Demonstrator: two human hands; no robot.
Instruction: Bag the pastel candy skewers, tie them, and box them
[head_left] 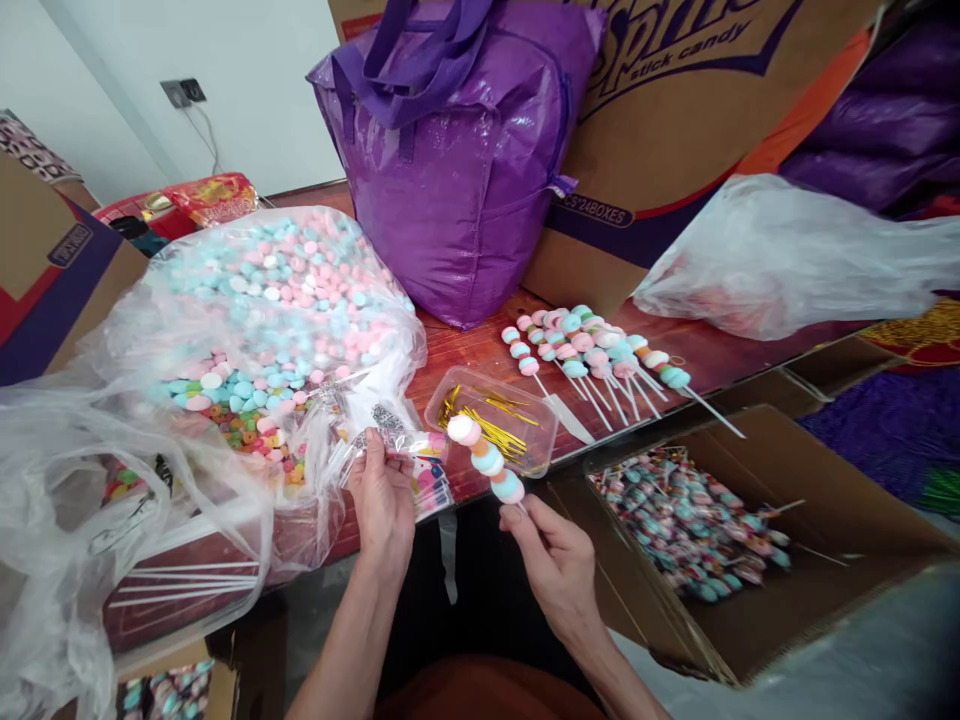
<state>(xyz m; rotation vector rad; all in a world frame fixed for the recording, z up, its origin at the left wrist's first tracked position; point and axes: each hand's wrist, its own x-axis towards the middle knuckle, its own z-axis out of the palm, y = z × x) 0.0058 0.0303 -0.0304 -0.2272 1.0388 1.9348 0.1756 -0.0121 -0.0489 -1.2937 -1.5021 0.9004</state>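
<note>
Between the thumb and fingers of my left hand [384, 505] is a clear plastic wrapper [401, 443] with a coloured print at its end. My right hand [553, 560] pinches the white stick of a candy skewer [489, 461], tilted up to the left. Pink, white, blue and orange pieces are threaded on it. Just behind the skewer sits a clear plastic tray [536, 420] with gold twist ties [499, 435]. More printed wrappers [431, 488] lie on the table under my left hand. Several finished-looking skewers [592, 345] rest in a pile farther right.
A large clear bag of pink and blue candies [277, 290] covers the table's left side, with white sticks [184, 583] in front. Behind stand a purple bag [457, 170] and a cardboard carton [660, 130]. An open box [847, 560] of wrapped skewers is at lower right.
</note>
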